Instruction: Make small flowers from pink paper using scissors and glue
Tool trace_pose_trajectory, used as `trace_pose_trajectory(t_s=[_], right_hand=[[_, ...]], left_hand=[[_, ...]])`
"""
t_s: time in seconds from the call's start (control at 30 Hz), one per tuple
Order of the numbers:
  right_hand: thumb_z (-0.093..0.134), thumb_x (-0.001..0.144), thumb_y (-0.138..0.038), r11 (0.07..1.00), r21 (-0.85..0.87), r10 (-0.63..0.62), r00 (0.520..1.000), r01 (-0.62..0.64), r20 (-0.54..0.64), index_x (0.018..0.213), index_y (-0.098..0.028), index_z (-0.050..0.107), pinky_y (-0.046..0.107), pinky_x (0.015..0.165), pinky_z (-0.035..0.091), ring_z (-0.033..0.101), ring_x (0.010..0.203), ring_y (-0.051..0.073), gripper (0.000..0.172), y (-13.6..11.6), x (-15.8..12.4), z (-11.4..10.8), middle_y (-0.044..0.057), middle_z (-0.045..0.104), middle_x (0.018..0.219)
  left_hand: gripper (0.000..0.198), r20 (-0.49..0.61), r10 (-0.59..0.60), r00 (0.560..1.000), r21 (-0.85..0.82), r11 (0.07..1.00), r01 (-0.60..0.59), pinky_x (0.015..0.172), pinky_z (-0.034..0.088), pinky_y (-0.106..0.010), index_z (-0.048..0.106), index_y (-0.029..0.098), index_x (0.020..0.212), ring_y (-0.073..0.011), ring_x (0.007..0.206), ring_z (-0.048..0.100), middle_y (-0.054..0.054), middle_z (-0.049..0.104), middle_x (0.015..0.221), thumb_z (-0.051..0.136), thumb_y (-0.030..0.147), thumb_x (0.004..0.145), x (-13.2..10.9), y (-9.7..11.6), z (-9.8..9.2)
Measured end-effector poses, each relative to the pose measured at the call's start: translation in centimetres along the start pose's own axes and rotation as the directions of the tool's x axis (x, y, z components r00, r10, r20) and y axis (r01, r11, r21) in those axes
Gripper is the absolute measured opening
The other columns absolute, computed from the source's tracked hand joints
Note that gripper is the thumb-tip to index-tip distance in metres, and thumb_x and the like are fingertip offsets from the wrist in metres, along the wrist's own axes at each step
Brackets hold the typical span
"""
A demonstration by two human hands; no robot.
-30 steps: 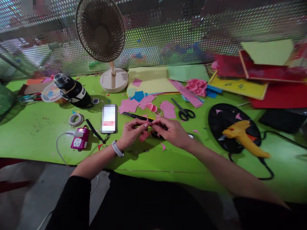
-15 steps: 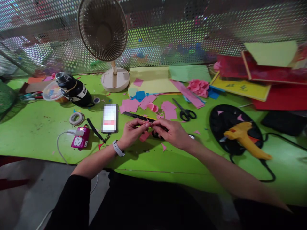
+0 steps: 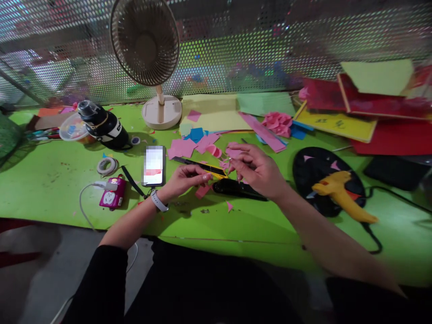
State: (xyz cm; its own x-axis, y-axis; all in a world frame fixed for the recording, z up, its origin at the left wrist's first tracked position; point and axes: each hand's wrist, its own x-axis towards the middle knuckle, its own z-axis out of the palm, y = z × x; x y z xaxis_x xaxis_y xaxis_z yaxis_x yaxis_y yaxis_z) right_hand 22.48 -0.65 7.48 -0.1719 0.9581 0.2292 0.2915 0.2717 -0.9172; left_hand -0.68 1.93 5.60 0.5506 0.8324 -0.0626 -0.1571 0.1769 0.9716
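Observation:
My left hand (image 3: 189, 179) is closed in a pinch, thumb against forefinger; whatever lies between the tips is too small to make out. To its right, my right hand (image 3: 257, 172) is raised over the table with loosely bent fingers apart, and no object shows in it. Below the right hand lies a black stapler (image 3: 236, 189). A yellow and black box cutter (image 3: 202, 166) lies just beyond the left fingertips. Pink paper pieces (image 3: 182, 148) are spread behind it, and a small pink scrap (image 3: 202, 191) rests by the stapler.
A phone (image 3: 153, 165), tape roll (image 3: 107, 166) and purple power adapter (image 3: 113, 193) are at left, with a black bottle (image 3: 104, 127) behind. A fan (image 3: 162, 112) stands at the back. A yellow glue gun (image 3: 344, 195) lies on a black round pad (image 3: 303, 168) at right.
My hands, earlier fingertip to fingertip at a small pink piece, have come apart. The right hand has moved up and right, uncovering the stapler and box cutter while covering the scissors.

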Motion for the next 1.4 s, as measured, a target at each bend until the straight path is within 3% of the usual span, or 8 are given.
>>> trace_pose_trajectory(t_s=[0.2, 0.47, 0.57, 0.7, 0.8, 0.9, 1.0, 1.4], right_hand=[[0.058, 0.088, -0.030, 0.990, 0.079, 0.100, 0.981, -0.114, 0.165, 0.096, -0.019, 0.073, 0.025, 0.057, 0.050, 0.063, 0.060, 0.012, 0.020, -1.1, -0.1, 0.5, 0.004, 0.070, 0.081], [0.064, 0.086, -0.038, 0.949, 0.185, 0.158, 0.896, -0.253, 0.415, 0.082, -0.017, 0.071, 0.023, 0.053, 0.047, 0.058, 0.058, 0.011, 0.022, -2.0, -0.3, 1.3, 0.001, 0.067, 0.070], [0.069, 0.084, -0.041, 0.938, 0.203, 0.168, 0.883, -0.279, 0.438, 0.075, -0.018, 0.069, 0.022, 0.047, 0.041, 0.052, 0.051, 0.009, 0.025, -2.1, -0.6, 1.8, -0.001, 0.063, 0.061], [0.072, 0.083, -0.041, 0.915, 0.257, 0.209, 0.911, -0.311, 0.356, 0.073, -0.018, 0.069, 0.021, 0.045, 0.040, 0.050, 0.049, 0.008, 0.025, -1.4, -0.9, 2.1, -0.001, 0.064, 0.062], [0.072, 0.083, -0.043, 0.917, 0.298, 0.223, 0.960, -0.265, 0.167, 0.075, -0.020, 0.070, 0.022, 0.047, 0.044, 0.052, 0.050, 0.009, 0.024, -0.7, -1.0, 2.1, -0.001, 0.066, 0.066], [0.072, 0.082, -0.044, 0.950, 0.260, 0.193, 0.980, -0.175, -0.046, 0.077, -0.020, 0.071, 0.024, 0.049, 0.046, 0.054, 0.052, 0.010, 0.024, -0.5, -0.8, 2.3, -0.001, 0.064, 0.064], [0.072, 0.081, -0.044, 0.976, 0.184, 0.147, 0.978, -0.118, -0.150, 0.074, -0.019, 0.069, 0.024, 0.049, 0.045, 0.052, 0.052, 0.010, 0.026, -0.8, -0.7, 2.7, -0.001, 0.062, 0.062], [0.069, 0.081, -0.042, 0.989, 0.131, 0.104, 0.966, -0.074, -0.237, 0.070, -0.021, 0.067, 0.026, 0.052, 0.043, 0.049, 0.055, 0.012, 0.024, -0.6, -0.6, 3.7, -0.001, 0.058, 0.062]], left_hand=[[0.034, 0.177, -0.059, 0.982, 0.028, 0.998, 0.055, 0.052, 0.047, -0.020, 0.070, 0.012, 0.082, -0.0076, 0.052, 0.059, -0.001, 0.066, 0.063, 0.073, 0.046, 0.083, -0.4, 0.2, -0.2], [0.039, 0.172, -0.080, 0.982, 0.003, 0.997, 0.080, 0.051, 0.045, -0.020, 0.068, 0.014, 0.076, -0.0072, 0.051, 0.058, -0.001, 0.065, 0.064, 0.075, 0.053, 0.079, -0.3, -0.1, -0.2], [0.041, 0.159, -0.110, 0.981, -0.018, 0.993, 0.114, 0.050, 0.043, -0.020, 0.067, 0.015, 0.076, -0.0066, 0.050, 0.056, 0.000, 0.064, 0.062, 0.077, 0.054, 0.077, -0.2, -0.3, -0.1], [0.049, 0.011, -0.117, 0.993, -0.076, 0.990, 0.117, 0.046, 0.038, -0.018, 0.069, 0.015, 0.080, -0.0052, 0.048, 0.051, 0.001, 0.061, 0.061, 0.075, 0.063, 0.073, -0.1, -0.4, 0.1], [0.052, -0.124, -0.105, 0.987, -0.121, 0.989, 0.090, 0.044, 0.035, -0.018, 0.069, 0.015, 0.078, -0.0057, 0.051, 0.053, 0.000, 0.060, 0.064, 0.067, 0.067, 0.078, -0.2, -0.4, 0.5], [0.046, -0.087, -0.073, 0.993, -0.054, 0.996, 0.069, 0.050, 0.042, -0.019, 0.071, 0.014, 0.085, -0.0083, 0.060, 0.060, -0.003, 0.066, 0.073, 0.072, 0.059, 0.079, -0.6, -0.4, 1.3], [0.045, -0.033, -0.084, 0.996, 0.017, 0.996, 0.084, 0.052, 0.046, -0.020, 0.071, 0.013, 0.096, -0.0081, 0.059, 0.060, -0.005, 0.070, 0.079, 0.077, 0.053, 0.076, -1.1, -0.6, 2.2], [0.043, -0.043, -0.129, 0.991, -0.075, 0.989, 0.126, 0.051, 0.048, -0.017, 0.071, 0.014, 0.099, -0.0070, 0.059, 0.063, -0.006, 0.073, 0.081, 0.079, 0.048, 0.075, -0.9, -1.7, 2.3]])
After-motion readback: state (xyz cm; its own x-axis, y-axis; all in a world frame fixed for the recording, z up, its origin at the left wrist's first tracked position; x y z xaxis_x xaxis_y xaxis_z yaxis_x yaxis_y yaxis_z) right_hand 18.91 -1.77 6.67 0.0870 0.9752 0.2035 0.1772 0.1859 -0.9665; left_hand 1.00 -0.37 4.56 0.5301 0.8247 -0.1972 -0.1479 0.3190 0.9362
